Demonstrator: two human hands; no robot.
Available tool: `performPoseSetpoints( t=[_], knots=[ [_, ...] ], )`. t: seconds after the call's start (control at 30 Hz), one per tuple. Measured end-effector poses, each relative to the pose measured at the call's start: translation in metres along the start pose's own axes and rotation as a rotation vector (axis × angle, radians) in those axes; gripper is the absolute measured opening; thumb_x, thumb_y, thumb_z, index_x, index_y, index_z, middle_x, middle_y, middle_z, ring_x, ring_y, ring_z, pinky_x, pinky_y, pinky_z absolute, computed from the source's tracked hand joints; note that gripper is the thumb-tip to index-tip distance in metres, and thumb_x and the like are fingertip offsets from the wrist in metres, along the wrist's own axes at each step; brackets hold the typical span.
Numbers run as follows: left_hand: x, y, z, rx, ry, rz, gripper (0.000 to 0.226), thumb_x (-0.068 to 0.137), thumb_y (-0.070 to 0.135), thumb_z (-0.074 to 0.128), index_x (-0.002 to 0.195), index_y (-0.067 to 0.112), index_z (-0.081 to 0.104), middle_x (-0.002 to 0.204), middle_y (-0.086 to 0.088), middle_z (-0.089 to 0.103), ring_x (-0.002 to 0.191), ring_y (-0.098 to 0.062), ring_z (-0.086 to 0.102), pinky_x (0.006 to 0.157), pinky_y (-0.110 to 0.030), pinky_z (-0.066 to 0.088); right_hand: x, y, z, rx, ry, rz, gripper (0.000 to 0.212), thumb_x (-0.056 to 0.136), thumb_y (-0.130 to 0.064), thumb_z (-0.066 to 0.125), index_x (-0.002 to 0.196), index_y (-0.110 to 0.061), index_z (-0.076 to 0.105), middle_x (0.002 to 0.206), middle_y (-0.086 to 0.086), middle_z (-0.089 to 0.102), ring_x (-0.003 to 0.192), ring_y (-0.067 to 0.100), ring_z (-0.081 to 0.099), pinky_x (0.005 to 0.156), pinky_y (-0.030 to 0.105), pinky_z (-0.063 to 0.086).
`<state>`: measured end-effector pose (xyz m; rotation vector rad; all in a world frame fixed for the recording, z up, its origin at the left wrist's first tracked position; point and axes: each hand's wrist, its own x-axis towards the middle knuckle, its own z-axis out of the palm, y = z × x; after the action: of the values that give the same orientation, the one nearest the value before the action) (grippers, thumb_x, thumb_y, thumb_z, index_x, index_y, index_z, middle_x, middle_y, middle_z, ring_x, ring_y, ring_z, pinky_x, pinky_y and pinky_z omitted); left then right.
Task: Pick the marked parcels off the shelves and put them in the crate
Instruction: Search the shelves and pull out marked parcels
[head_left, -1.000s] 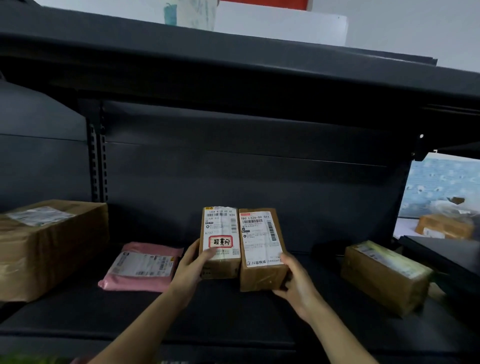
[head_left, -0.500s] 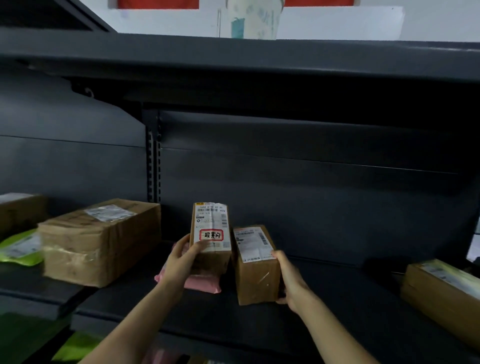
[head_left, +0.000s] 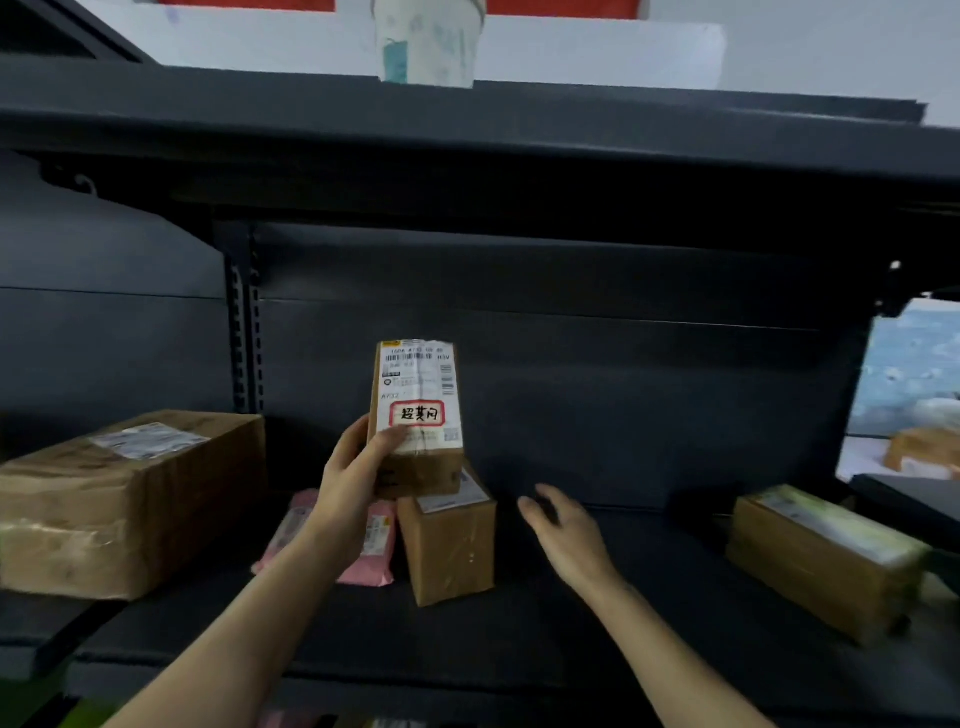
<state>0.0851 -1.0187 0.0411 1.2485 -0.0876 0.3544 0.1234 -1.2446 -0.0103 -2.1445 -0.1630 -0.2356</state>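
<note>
L hand (head_left: 353, 486) grips the marked parcel (head_left: 418, 415) by its lower left edge, thumb on the label w/ the red-ringed writing, box held upright above the shelf (head_left: 597, 623) (its bottom overlaps the small box (head_left: 449, 545) behind). R hand (head_left: 563, 535) is open, empty, just right of that small box, not touching it. Pink mailer (head_left: 374, 551) lies behind the L wrist.
</note>
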Motion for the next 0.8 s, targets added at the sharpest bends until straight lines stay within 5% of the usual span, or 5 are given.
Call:
performPoseSetpoints(
  t=[0.1,0.33,0.63,0.8],
  knots=[
    [-0.007,-0.007,0.034,-0.029,-0.080,-0.018,0.047,0.075,0.031,0.071,0.120,0.026,0.058,0.106,-0.001,0.073,0.093,-0.016,0.072,0.072,-0.032,0.056,-0.012,0.022,-0.032,-0.270,0.081,-0.103,0.057,0.092,-0.049,0.046,0.141,-0.021,0.038,0.145,0.002,0.040,0.134,0.018,0.034,0.107,0.028,0.029],
    [-0.029,-0.050,0.110,0.062,-0.239,-0.152,0.072,0.059,0.047,0.076,0.125,0.035,0.054,0.113,0.001,0.070,0.107,-0.021,0.063,0.097,-0.043,0.048,-0.039,0.069,-0.108,-0.687,0.188,-0.066,0.062,0.091,-0.054,0.042,0.145,-0.026,0.028,0.151,0.005,0.031,0.138,0.023,0.026,0.112,0.033,0.025],
    [-0.042,-0.106,0.161,0.183,-0.258,-0.286,0.057,0.077,0.034,0.072,0.130,0.029,0.049,0.113,-0.003,0.066,0.104,-0.022,0.061,0.095,-0.043,0.049,-0.058,0.116,-0.205,-0.823,0.372,0.005,0.058,0.088,-0.047,0.052,0.140,-0.024,0.038,0.141,0.008,0.042,0.129,0.026,0.038,0.104,0.031,0.031],
    [-0.047,-0.118,0.174,0.232,-0.252,-0.316,0.062,0.076,0.035,0.072,0.133,0.028,0.048,0.114,-0.003,0.064,0.102,-0.021,0.059,0.089,-0.040,0.048,-0.048,0.139,-0.253,-0.728,0.302,0.220,0.073,0.081,-0.056,0.056,0.144,-0.028,0.030,0.151,0.011,0.027,0.139,0.031,0.022,0.110,0.037,0.025]
  ],
)
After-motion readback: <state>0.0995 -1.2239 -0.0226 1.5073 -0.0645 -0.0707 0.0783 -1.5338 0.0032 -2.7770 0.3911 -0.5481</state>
